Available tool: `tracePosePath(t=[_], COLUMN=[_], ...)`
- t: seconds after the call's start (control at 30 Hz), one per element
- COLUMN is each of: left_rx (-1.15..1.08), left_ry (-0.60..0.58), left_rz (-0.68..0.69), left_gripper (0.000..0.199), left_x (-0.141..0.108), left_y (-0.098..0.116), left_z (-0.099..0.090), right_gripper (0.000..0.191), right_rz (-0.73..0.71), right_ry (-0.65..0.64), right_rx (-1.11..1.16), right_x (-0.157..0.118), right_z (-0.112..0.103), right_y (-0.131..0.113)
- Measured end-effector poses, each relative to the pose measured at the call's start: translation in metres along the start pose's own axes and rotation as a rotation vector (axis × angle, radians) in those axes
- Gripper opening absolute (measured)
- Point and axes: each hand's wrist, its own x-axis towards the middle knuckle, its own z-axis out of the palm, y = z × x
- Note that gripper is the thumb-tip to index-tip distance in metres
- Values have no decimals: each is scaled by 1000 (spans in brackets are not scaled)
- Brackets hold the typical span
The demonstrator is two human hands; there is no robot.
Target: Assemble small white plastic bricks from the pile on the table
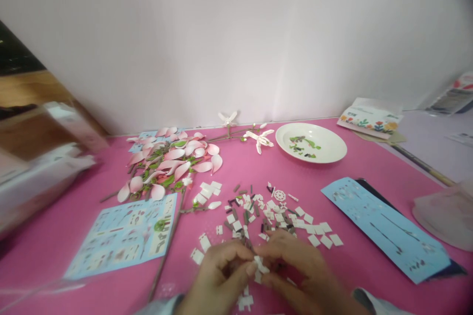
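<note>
My left hand (219,275) and my right hand (305,273) meet low in the middle of the head view. Between their fingertips they pinch a small white building-brick assembly (260,268), roughly cross-shaped. My fingers partly cover it, so its details cannot be made out. Just beyond the hands spreads a heap of loose white, brown and dark bricks (273,211). Flat white tiles (320,229) lie on the heap's right side. More white pieces (245,300) show below the hands, and others (201,248) sit by my left hand.
Pink brick flowers (177,157) pile up at the left, beside a blue instruction sheet (125,231) and a long brown stem (162,266). Behind are a white brick flower (260,141) and a white plate (332,150) with green pieces. A blue booklet (388,229) lies at right.
</note>
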Motion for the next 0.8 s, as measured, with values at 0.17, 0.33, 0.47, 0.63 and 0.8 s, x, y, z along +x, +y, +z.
tracePosePath(t=[0.17, 0.33, 0.47, 0.63, 0.8], left_rx=[0, 2, 43, 90, 60], left_ry=[15, -29, -46, -57, -49], left_rz=[-6, -17, 2, -26, 5], left_gripper=[25, 25, 19, 15, 10], left_x=[-2, -3, -4, -5, -5], left_y=[-2, -4, -8, -10, -9], left_z=[1, 1, -1, -1, -1], right_gripper=[7, 10, 11, 12, 13], right_rz=[11, 33, 81, 126, 155], right_ry=[-19, -9, -5, -20, -29], right_rx=[57, 105, 139, 182, 190], right_x=[0, 1, 0, -1, -2], right_z=[-2, -2, -2, -4, -2], right_y=[-2, -4, -6, -5, -3])
